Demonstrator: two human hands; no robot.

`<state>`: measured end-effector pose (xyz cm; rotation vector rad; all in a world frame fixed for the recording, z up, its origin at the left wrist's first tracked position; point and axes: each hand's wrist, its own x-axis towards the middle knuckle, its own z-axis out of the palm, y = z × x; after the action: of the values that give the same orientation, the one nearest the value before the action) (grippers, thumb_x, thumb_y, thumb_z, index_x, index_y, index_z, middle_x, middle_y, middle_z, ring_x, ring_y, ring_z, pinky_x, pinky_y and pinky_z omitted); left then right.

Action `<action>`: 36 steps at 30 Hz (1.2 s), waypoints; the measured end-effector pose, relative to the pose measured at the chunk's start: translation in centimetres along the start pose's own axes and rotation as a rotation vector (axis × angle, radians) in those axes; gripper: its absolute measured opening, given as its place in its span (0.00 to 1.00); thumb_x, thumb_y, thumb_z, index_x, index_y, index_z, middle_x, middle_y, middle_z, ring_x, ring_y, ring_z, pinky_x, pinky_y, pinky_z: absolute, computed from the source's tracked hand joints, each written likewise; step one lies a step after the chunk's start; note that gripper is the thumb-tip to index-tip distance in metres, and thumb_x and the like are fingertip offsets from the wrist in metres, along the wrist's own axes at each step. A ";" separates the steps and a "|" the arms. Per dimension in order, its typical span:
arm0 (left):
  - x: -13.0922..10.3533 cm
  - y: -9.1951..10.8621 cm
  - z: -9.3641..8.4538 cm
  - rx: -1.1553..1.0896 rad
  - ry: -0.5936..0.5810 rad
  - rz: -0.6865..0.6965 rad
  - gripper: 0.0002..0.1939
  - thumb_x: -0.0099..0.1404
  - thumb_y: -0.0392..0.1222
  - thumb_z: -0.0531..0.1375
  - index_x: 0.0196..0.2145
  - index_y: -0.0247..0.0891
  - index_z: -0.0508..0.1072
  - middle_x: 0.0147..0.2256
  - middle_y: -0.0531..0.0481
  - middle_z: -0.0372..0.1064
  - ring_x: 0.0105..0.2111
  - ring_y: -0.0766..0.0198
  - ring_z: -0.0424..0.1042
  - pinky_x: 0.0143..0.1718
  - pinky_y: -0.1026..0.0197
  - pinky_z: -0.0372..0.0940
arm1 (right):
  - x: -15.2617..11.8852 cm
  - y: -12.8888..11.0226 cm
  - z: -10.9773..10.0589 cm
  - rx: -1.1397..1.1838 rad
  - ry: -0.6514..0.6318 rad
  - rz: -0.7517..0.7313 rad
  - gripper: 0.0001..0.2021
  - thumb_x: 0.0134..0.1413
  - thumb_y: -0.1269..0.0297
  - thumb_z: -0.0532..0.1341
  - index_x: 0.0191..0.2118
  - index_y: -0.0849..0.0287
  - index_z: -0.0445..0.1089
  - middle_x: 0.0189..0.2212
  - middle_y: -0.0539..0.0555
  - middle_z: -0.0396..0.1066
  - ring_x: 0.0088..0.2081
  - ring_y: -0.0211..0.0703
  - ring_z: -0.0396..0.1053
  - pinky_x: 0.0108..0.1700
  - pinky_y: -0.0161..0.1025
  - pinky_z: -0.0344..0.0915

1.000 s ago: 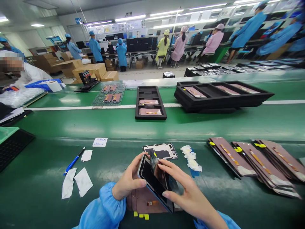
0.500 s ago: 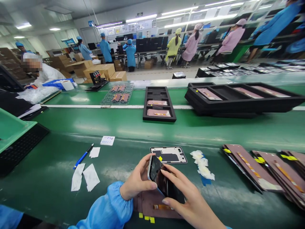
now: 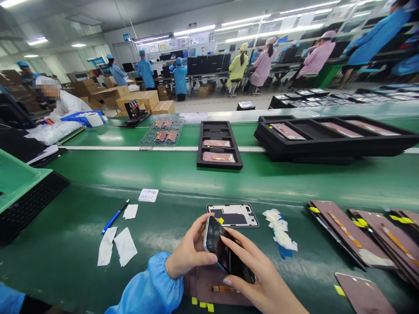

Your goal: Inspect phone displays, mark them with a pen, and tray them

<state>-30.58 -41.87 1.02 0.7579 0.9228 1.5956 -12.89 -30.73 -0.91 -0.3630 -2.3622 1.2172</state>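
Note:
A smartphone [image 3: 215, 239] with a dark glossy screen and a light-coloured edge is held tilted between my two hands. My left hand [image 3: 186, 258] wraps its left side, thumb along the lower edge, other fingers partly hidden behind. My right hand [image 3: 258, 271] lays its fingertips on the screen, with the thumb at the near edge. A yellow tab [image 3: 221, 221] shows by the phone's top. Beneath the hands lies a pinkish-brown screen panel [image 3: 203, 283] with an orange flex cable [image 3: 222, 288] and yellow tabs. Just beyond lies a phone back cover [image 3: 234, 214], inner side up.
Crumpled white tape pieces [image 3: 279, 229] lie right of the cover. Stacked panels [image 3: 343, 231] and a single panel [image 3: 363, 292] are at right. A blue pen [image 3: 114, 217], paper scraps [image 3: 125, 246] and a label [image 3: 148, 195] lie left. Black foam trays [image 3: 220, 164] stand across the bench; co-workers are beyond.
A single pinkish panel with a yellow tab has appeared at the lower right. Both hands keep their hold on the phone, nearly unmoved; the view has shifted slightly.

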 end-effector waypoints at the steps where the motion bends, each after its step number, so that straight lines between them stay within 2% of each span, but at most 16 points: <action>1: 0.0 0.1 0.0 0.005 0.000 -0.002 0.44 0.48 0.48 0.73 0.60 0.45 0.61 0.62 0.39 0.58 0.61 0.44 0.58 0.61 0.46 0.52 | 0.0 -0.1 0.0 -0.009 0.005 -0.008 0.31 0.52 0.57 0.67 0.62 0.42 0.61 0.63 0.56 0.59 0.60 0.63 0.61 0.56 0.56 0.66; 10: -0.2 -0.1 -0.2 0.037 -0.024 0.015 0.43 0.51 0.46 0.71 0.62 0.46 0.59 0.63 0.40 0.56 0.62 0.44 0.57 0.60 0.47 0.54 | 0.0 -0.5 -0.2 -0.227 -0.016 -0.111 0.29 0.58 0.55 0.62 0.64 0.48 0.57 0.63 0.59 0.57 0.61 0.55 0.61 0.56 0.48 0.68; 20: -0.2 -0.1 -0.6 0.102 -0.049 0.020 0.45 0.51 0.48 0.71 0.63 0.44 0.57 0.62 0.39 0.57 0.62 0.44 0.56 0.62 0.46 0.51 | 0.4 -0.8 -0.4 -0.312 0.035 -0.251 0.28 0.61 0.56 0.59 0.65 0.52 0.56 0.64 0.59 0.56 0.61 0.53 0.60 0.56 0.46 0.67; 31: -0.5 0.0 -0.9 0.155 -0.089 0.033 0.44 0.52 0.47 0.71 0.63 0.49 0.57 0.62 0.41 0.57 0.61 0.47 0.58 0.61 0.47 0.53 | 0.2 -0.9 -0.6 -0.315 0.001 -0.257 0.29 0.61 0.58 0.59 0.66 0.54 0.54 0.65 0.59 0.52 0.63 0.52 0.56 0.59 0.47 0.65; 36: -0.6 0.1 -1.0 0.156 -0.105 0.023 0.45 0.51 0.47 0.71 0.63 0.50 0.57 0.63 0.42 0.56 0.63 0.46 0.56 0.63 0.47 0.51 | 0.2 -1.1 -0.7 -0.299 -0.006 -0.253 0.28 0.61 0.59 0.59 0.65 0.54 0.55 0.65 0.60 0.53 0.63 0.52 0.55 0.59 0.47 0.64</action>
<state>-31.41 -42.67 0.61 0.9551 0.9732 1.5005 -12.76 -30.80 0.41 -0.1461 -2.5067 0.7534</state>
